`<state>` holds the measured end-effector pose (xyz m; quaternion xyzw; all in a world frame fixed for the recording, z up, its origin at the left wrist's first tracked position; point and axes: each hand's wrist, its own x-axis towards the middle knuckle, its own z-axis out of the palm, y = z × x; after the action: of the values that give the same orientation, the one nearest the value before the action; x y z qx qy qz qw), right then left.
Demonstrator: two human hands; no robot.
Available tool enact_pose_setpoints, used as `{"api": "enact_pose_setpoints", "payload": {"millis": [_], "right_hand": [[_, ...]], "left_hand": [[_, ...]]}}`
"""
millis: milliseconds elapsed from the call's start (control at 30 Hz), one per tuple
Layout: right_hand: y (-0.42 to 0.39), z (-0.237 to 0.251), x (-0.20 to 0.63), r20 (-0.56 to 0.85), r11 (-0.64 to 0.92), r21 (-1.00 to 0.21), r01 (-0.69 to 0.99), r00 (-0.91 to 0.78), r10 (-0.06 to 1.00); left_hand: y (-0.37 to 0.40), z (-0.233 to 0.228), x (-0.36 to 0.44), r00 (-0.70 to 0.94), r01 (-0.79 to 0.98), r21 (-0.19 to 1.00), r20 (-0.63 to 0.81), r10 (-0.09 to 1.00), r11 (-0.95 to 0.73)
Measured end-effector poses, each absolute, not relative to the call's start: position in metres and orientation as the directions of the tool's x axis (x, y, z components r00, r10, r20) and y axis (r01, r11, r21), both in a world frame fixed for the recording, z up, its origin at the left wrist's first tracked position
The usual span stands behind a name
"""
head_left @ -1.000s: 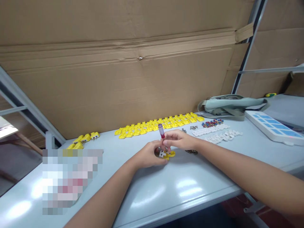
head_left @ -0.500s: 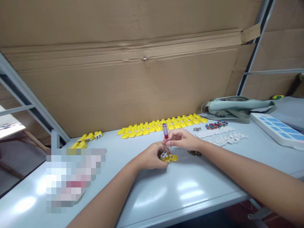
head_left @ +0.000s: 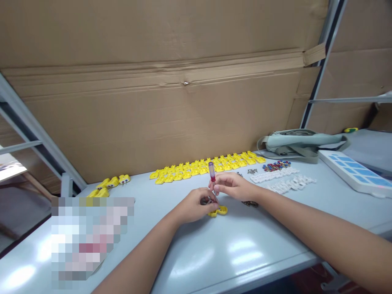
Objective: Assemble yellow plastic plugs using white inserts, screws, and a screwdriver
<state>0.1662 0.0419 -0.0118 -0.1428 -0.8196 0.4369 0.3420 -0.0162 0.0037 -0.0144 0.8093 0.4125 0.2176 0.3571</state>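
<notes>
My right hand is closed around a screwdriver with a clear purple and red handle. The screwdriver stands nearly upright, its tip down at a yellow plastic shell on the table. My left hand is closed on the shell, with thumb and forefinger close to the screwdriver tip. Those fingers cover most of the white parts inside the shell. Just right of my hands lies a small pile of dark brass-coloured pieces, partly behind my right wrist.
Rows of yellow shells line the cardboard wall. Closed yellow pieces with eyes sit at left, near a blurred patch. Screws, red and blue parts, white parts, a bag and a blue-white box lie right.
My left thumb has moved up to the screwdriver tip, covering more of the shell's inside. The screwdriver stays upright in my right hand. The whole view has shifted slightly.
</notes>
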Motion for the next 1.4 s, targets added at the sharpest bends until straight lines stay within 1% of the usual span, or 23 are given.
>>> {"api": "enact_pose_setpoints", "payload": {"millis": [133,267,333,400,467,533,600,667,733,800,867,933,1000,1100,1200,1300,1400], "right_hand": [[0.042,-0.012,0.165,0.409,0.561,-0.826,-0.044,-0.732,0.545],[0.044,-0.015,0.165,0.421,0.470,-0.875,-0.114,-0.656,0.627],[0.044,-0.015,0.166,0.415,0.481,-0.874,-0.067,-0.616,0.669],[0.044,-0.015,0.168,0.414,0.548,-0.835,0.051,-0.597,0.687],[0.042,-0.013,0.169,0.422,0.618,-0.774,0.140,-0.614,0.667],[0.039,-0.012,0.168,0.449,0.689,-0.707,0.159,-0.652,0.611],[0.037,-0.011,0.166,0.492,0.750,-0.640,0.167,-0.661,0.567],[0.036,-0.012,0.163,0.541,0.785,-0.585,0.203,-0.624,0.564],[0.037,-0.014,0.161,0.569,0.794,-0.550,0.259,-0.579,0.584],[0.037,-0.016,0.160,0.575,0.790,-0.537,0.296,-0.556,0.600],[0.040,-0.016,0.161,0.559,0.774,-0.555,0.303,-0.553,0.617],[0.044,-0.012,0.166,0.523,0.746,-0.584,0.319,-0.555,0.647],[0.051,-0.006,0.175,0.478,0.713,-0.582,0.392,-0.545,0.689],[0.065,0.004,0.197,0.412,0.626,-0.509,0.590,-0.472,0.780],[0.080,0.008,0.219,0.337,0.531,-0.381,0.757,-0.421,0.842],[0.090,0.004,0.231,0.229,0.503,-0.273,0.820,-0.453,0.862],[0.094,0.000,0.233,0.124,0.467,-0.232,0.853,-0.450,0.884]], "left_hand": [[0.005,-0.018,-0.016,0.524,0.529,0.766,0.042,0.850,-0.364],[0.005,-0.016,-0.017,0.496,0.546,0.763,0.037,0.868,-0.345],[0.005,-0.014,-0.017,0.481,0.542,0.775,0.030,0.876,-0.324],[0.005,-0.013,-0.016,0.459,0.519,0.800,0.037,0.888,-0.301],[0.005,-0.012,-0.014,0.415,0.482,0.825,0.080,0.906,-0.294],[0.007,-0.012,-0.012,0.347,0.419,0.866,0.124,0.930,-0.272],[0.009,-0.013,-0.011,0.279,0.348,0.910,0.128,0.952,-0.225],[0.009,-0.013,-0.010,0.240,0.301,0.936,0.109,0.965,-0.181],[0.010,-0.014,-0.009,0.236,0.276,0.947,0.097,0.967,-0.162],[0.009,-0.013,-0.008,0.249,0.249,0.958,0.081,0.965,-0.145],[0.009,-0.013,-0.008,0.270,0.237,0.962,0.071,0.960,-0.137],[0.008,-0.012,-0.010,0.313,0.237,0.958,0.081,0.946,-0.161],[0.008,-0.011,-0.013,0.363,0.254,0.947,0.094,0.927,-0.195],[0.009,-0.009,-0.021,0.415,0.358,0.897,0.097,0.905,-0.260],[0.009,-0.005,-0.030,0.543,0.454,0.811,0.077,0.836,-0.369],[0.009,-0.002,-0.036,0.678,0.498,0.746,-0.017,0.735,-0.442],[0.009,0.000,-0.038,0.727,0.549,0.682,-0.106,0.678,-0.482]]}}
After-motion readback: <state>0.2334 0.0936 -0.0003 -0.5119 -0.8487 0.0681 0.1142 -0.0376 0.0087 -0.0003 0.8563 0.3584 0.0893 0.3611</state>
